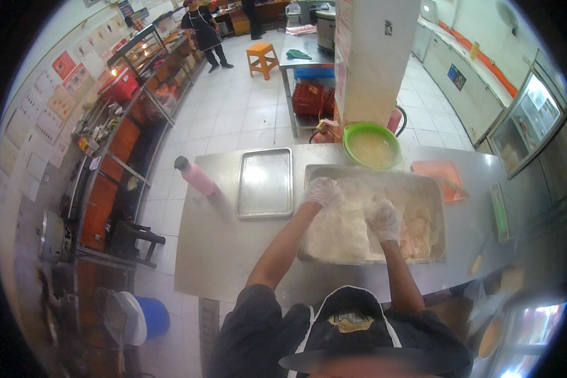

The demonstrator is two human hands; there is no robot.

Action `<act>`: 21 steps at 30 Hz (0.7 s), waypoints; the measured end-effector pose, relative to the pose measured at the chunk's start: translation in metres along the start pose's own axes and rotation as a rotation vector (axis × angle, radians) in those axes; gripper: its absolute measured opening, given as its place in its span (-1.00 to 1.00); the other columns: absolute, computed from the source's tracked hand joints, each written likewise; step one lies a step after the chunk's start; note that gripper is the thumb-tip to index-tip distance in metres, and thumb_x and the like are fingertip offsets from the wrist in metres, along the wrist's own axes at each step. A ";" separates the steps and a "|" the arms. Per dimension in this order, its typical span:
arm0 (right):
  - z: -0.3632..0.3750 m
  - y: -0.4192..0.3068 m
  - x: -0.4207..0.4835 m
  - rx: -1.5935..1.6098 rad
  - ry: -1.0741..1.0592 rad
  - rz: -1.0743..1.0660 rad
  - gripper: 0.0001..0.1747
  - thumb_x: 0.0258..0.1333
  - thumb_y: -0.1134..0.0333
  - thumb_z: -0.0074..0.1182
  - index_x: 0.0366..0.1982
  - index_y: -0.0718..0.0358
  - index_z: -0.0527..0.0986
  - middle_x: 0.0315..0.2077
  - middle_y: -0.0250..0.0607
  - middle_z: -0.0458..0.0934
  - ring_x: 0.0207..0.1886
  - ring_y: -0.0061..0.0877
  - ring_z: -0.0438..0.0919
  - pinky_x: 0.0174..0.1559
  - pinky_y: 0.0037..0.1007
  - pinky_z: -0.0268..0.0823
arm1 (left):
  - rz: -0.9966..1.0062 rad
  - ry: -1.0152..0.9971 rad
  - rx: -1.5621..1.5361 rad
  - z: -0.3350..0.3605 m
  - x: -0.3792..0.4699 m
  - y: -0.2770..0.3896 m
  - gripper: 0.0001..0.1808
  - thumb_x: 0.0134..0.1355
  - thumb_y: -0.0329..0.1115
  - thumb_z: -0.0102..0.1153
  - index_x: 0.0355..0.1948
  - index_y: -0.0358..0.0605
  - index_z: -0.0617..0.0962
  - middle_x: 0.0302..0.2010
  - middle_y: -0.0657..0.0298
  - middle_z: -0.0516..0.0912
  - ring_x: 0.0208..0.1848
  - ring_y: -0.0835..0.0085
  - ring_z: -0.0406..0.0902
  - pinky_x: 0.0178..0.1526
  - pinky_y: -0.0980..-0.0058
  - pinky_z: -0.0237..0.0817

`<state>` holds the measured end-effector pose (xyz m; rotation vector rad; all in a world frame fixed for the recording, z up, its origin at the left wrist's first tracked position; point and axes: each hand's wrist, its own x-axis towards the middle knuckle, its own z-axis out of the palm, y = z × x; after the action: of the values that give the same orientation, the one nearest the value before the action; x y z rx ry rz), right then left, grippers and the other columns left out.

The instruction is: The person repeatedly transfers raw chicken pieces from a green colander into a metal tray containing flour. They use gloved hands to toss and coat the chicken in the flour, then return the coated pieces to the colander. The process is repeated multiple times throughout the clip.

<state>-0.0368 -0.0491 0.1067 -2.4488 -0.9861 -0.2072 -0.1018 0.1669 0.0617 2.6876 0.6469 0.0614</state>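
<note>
A deep rectangular metal tray [443, 212] filled with white flour [338, 234] lies before me. Clear plastic gloves cover both my hands. My left hand [323, 193] is curled at the tray's upper left, over the flour near the rim. Near the middle, my right hand [383, 221] touches the flour, its fingers bent. Whether either hand grips something is hidden by the gloves and flour. Pale, flour-dusted pieces that look like raw meat [416, 231] lie to the right of my right hand.
Behind the tray stands a green plastic basket [373, 146] with cloudy liquid, beside a pillar [375, 61]. The steel table [217, 264] also bears a flat metal tray [265, 184], a pink bottle [198, 178] and an orange-red board [438, 179]. A person [202, 30] stands far left.
</note>
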 end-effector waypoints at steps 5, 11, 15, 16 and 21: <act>0.021 0.014 0.000 -0.070 -0.043 -0.067 -0.69 0.14 0.06 0.12 -0.32 0.15 0.60 -0.46 -0.03 0.64 -0.35 -0.13 0.66 -0.29 -0.13 0.49 | -0.003 -0.025 -0.005 0.017 -0.031 0.062 -0.58 0.22 -0.03 0.09 -0.28 -0.21 0.72 -0.23 -0.10 0.72 -0.17 0.00 0.70 -0.04 0.11 0.51; 0.005 0.021 -0.018 0.155 -0.047 -0.116 -0.72 0.08 0.08 0.14 -0.31 0.12 0.60 -0.44 -0.06 0.64 -0.34 -0.14 0.67 -0.31 -0.12 0.49 | 0.239 -0.021 0.185 0.017 -0.062 0.066 -0.63 0.24 -0.06 0.13 -0.27 -0.16 0.70 -0.26 -0.01 0.71 -0.21 0.06 0.69 -0.11 0.14 0.51; 0.006 0.033 -0.020 0.171 -0.069 -0.078 -0.75 0.08 0.11 0.15 -0.31 0.11 0.59 -0.41 -0.08 0.64 -0.32 -0.15 0.67 -0.33 -0.13 0.49 | 0.236 0.140 0.253 0.030 -0.069 0.066 -0.66 0.26 -0.07 0.11 -0.23 -0.11 0.70 -0.30 0.04 0.71 -0.21 0.11 0.69 -0.12 0.16 0.49; 0.006 0.041 -0.023 0.202 -0.070 -0.108 -0.76 0.08 0.12 0.15 -0.31 0.10 0.59 -0.41 -0.08 0.64 -0.33 -0.15 0.67 -0.34 -0.13 0.49 | 0.231 0.155 0.278 0.037 -0.070 0.077 -0.66 0.26 -0.07 0.12 -0.22 -0.10 0.70 -0.30 0.04 0.71 -0.21 0.12 0.69 -0.12 0.16 0.49; -0.010 0.089 -0.025 0.367 0.091 -0.120 -0.79 0.04 0.14 0.18 -0.34 0.09 0.60 -0.44 -0.06 0.63 -0.38 -0.13 0.65 -0.36 -0.12 0.48 | 0.137 0.087 0.225 0.033 -0.079 0.109 -0.64 0.25 -0.06 0.15 -0.19 -0.16 0.69 -0.31 -0.01 0.71 -0.17 0.14 0.68 -0.12 0.16 0.47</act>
<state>0.0067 -0.1244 0.0731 -2.0345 -1.0309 -0.1604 -0.1214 0.0297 0.0744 2.9581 0.5213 0.1502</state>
